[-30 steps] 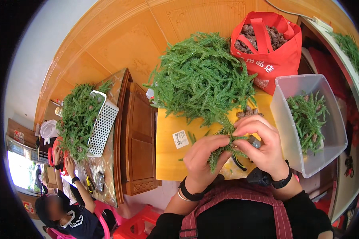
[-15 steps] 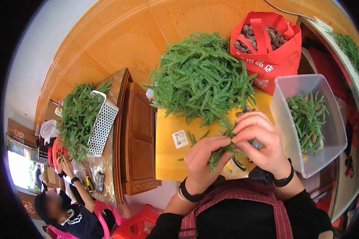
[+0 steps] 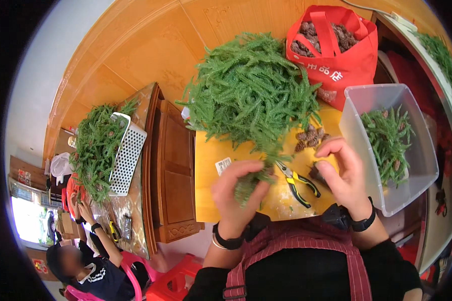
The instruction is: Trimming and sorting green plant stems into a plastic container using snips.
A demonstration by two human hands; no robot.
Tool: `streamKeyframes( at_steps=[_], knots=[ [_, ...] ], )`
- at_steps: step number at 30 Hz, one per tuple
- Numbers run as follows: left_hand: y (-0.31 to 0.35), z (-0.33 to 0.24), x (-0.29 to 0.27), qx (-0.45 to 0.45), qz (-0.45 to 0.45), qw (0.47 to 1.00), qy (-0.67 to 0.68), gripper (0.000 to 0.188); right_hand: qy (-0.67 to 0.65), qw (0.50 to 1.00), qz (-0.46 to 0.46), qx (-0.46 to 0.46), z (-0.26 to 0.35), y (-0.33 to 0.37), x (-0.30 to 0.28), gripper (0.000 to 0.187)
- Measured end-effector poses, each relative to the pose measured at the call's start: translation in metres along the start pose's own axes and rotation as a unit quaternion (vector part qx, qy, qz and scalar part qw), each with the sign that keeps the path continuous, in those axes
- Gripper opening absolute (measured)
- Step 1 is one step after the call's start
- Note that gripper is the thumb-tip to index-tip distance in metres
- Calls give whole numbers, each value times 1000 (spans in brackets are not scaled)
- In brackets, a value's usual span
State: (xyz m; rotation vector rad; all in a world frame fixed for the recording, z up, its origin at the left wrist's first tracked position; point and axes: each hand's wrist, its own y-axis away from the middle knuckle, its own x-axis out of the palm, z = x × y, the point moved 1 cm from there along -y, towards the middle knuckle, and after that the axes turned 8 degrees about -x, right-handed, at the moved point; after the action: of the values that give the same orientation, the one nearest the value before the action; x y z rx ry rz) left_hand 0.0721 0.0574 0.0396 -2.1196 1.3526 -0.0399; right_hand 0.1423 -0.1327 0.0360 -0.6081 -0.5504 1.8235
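Note:
My left hand (image 3: 236, 195) pinches a green artificial pine sprig (image 3: 253, 183), blurred by motion, above the yellow table (image 3: 208, 200). My right hand (image 3: 344, 175) is apart from it, with thumb and forefinger curled but separated and nothing seen between them. Between the hands lie pliers (image 3: 301, 186) with yellow-and-black handles, their jaws toward the sprig. A small dark object (image 3: 316, 173) sits by my right fingertips, partly hidden, its kind unclear. Just beyond are several loose pine cones (image 3: 310, 136). A large heap of pine sprigs (image 3: 251, 90) covers the table's far side.
A red bag (image 3: 336, 70) of pine cones stands at the back right. Nearer, a clear plastic bin (image 3: 381, 200) holds sprigs with cones. At left, a person (image 3: 93, 268) works beside a white perforated basket (image 3: 128, 160) and more greenery on another table.
My hands have drawn apart: the left moved left with the sprig, the right moved away to the right. The pliers and pine cones now show more fully.

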Motion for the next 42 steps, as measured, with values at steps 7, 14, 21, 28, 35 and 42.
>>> streamKeyframes(
  at_steps=[7,14,21,28,35,42],
  knots=[
    [8,19,-15,-191,20,970,152,30,306,904,284,93,-37,75,19,38],
    [4,22,-22,-245,164,868,399,32,388,871,300,28,-49,82,37,35],
    [3,31,-27,-322,230,822,410,41,149,948,227,165,-30,65,9,22],
    [-5,41,-21,-249,333,789,453,33,-319,829,56,455,4,67,-19,14],
    [-11,41,-16,-232,402,777,425,33,-99,946,80,299,24,60,-23,9],
    [-13,42,-19,-236,434,757,428,34,111,969,217,47,29,45,-20,8]
  ],
)
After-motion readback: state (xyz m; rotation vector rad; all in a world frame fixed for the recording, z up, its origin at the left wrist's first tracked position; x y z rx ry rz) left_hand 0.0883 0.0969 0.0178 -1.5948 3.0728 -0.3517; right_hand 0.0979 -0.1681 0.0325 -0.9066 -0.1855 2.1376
